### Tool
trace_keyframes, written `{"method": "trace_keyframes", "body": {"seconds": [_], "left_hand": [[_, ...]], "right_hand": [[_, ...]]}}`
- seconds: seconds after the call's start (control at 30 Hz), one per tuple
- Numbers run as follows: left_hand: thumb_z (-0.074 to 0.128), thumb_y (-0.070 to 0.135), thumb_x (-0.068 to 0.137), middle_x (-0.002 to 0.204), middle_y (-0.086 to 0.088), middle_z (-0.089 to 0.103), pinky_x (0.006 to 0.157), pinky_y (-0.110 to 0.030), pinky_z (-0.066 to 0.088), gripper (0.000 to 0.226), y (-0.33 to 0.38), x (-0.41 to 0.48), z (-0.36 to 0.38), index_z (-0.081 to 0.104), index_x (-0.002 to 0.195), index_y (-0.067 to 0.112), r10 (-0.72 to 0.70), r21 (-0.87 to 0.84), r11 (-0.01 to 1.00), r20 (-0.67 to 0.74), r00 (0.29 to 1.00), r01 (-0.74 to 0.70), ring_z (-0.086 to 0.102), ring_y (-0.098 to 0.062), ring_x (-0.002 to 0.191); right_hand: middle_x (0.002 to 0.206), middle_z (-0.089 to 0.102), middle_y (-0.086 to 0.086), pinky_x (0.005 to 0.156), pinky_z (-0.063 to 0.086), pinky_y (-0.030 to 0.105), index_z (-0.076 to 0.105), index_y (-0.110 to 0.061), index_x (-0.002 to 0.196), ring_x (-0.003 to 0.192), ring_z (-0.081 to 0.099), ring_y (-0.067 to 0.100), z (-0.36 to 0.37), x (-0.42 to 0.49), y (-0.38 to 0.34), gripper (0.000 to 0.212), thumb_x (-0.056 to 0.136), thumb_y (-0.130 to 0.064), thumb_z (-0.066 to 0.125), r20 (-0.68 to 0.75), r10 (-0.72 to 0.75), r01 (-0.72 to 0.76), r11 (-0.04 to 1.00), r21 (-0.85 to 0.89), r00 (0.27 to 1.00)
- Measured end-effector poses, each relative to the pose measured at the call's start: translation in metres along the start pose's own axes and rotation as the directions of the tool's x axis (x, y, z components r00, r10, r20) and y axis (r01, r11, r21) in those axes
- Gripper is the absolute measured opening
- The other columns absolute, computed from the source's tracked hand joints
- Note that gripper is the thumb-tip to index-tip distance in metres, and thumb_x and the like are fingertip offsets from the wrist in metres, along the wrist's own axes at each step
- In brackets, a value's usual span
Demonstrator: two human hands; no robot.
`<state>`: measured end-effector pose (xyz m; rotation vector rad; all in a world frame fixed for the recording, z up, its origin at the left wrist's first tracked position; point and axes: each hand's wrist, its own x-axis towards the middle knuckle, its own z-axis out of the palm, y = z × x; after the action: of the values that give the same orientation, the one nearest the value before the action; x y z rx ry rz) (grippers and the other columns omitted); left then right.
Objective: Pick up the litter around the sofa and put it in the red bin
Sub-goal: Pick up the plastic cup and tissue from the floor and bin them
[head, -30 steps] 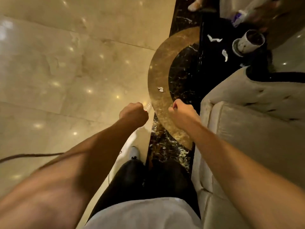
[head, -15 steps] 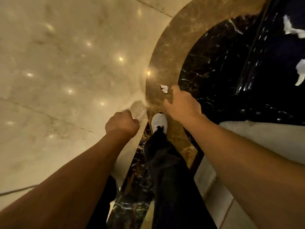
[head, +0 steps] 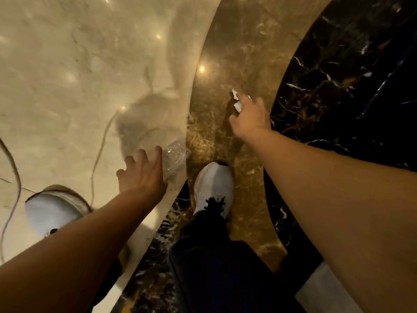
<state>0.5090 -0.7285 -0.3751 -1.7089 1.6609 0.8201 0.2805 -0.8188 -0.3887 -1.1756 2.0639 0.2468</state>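
A small white paper scrap point(head: 235, 102) lies on the brown marble band of the floor. My right hand point(head: 250, 118) is down over it, fingertips curled onto it, and bits of paper show between the fingers. My left hand point(head: 142, 175) is low over the cream floor with its fingers spread. A piece of crumpled clear plastic point(head: 174, 157) sticks out past the forefinger, held against the hidden thumb. The red bin is out of view.
My white shoes point(head: 213, 188) point(head: 52, 213) and dark trousers stand between my arms. A thin cable point(head: 13, 175) trails over the cream floor at the left. Black veined marble point(head: 338, 86) fills the right. A pale sofa corner point(head: 327, 288) shows at bottom right.
I have bent down closer to the floor. My right hand moved from beside the paper scrap onto it. My left hand's fingers spread out from a fist, the clear plastic still with it.
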Motion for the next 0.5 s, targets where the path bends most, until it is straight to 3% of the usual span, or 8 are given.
{"method": "trace_keyframes", "body": {"seconds": [0.1,0.23,0.33,0.4,0.5], "left_hand": [[0.075,0.041,0.073,0.124,-0.014,0.048,0.073,-0.047,0.049,0.077,-0.001,0.018,0.018,0.026,0.129,0.023,0.002,-0.061,0.998,0.053,0.999,0.002,0.050,-0.038,0.111],[0.075,0.043,0.065,0.118,-0.014,0.051,0.076,-0.045,0.053,0.076,0.008,0.030,0.010,0.032,0.122,0.019,-0.035,-0.190,0.980,0.137,0.990,0.061,0.055,-0.039,0.106],[0.073,0.048,0.062,0.114,-0.015,0.053,0.083,-0.047,0.055,0.076,0.016,0.027,-0.011,0.036,0.120,0.017,-0.038,-0.254,0.963,0.207,0.978,0.091,0.057,-0.038,0.102],[0.074,0.048,0.061,0.114,-0.015,0.054,0.084,-0.047,0.054,0.077,0.021,0.020,-0.031,0.037,0.121,0.016,-0.012,-0.271,0.960,0.225,0.974,0.075,0.057,-0.036,0.103],[0.076,0.048,0.060,0.113,-0.014,0.054,0.082,-0.045,0.054,0.081,0.022,0.000,-0.072,0.036,0.122,0.016,0.044,-0.235,0.972,0.217,0.975,0.008,0.057,-0.036,0.103]], "right_hand": [[0.152,0.034,0.013,0.107,0.032,0.031,0.042,-0.024,0.144,0.135,0.037,0.031,0.018,0.020,0.008,0.055,0.092,-0.009,0.054,0.035,-0.042,0.040,0.998,0.051,0.999],[0.134,0.051,0.020,0.097,0.041,0.034,0.064,-0.009,0.121,0.120,0.051,0.035,0.018,0.027,0.008,0.033,0.092,-0.003,0.050,-0.017,-0.051,0.051,0.999,0.003,0.999],[0.125,0.058,0.019,0.092,0.050,0.035,0.074,-0.012,0.099,0.111,0.058,0.034,0.004,0.020,-0.004,0.018,0.090,-0.006,0.059,-0.086,0.049,-0.036,0.989,0.141,0.995],[0.109,0.066,0.014,0.088,0.053,0.036,0.073,-0.017,0.083,0.107,0.059,0.028,-0.012,0.005,-0.014,0.004,0.084,-0.015,0.069,-0.119,0.082,-0.054,0.974,0.219,0.990],[0.078,0.064,0.006,0.063,0.051,0.030,0.054,-0.021,0.057,0.080,0.061,0.021,-0.046,-0.028,-0.030,0.028,0.076,-0.016,0.073,-0.157,0.164,-0.099,0.929,0.356,0.974]]}}
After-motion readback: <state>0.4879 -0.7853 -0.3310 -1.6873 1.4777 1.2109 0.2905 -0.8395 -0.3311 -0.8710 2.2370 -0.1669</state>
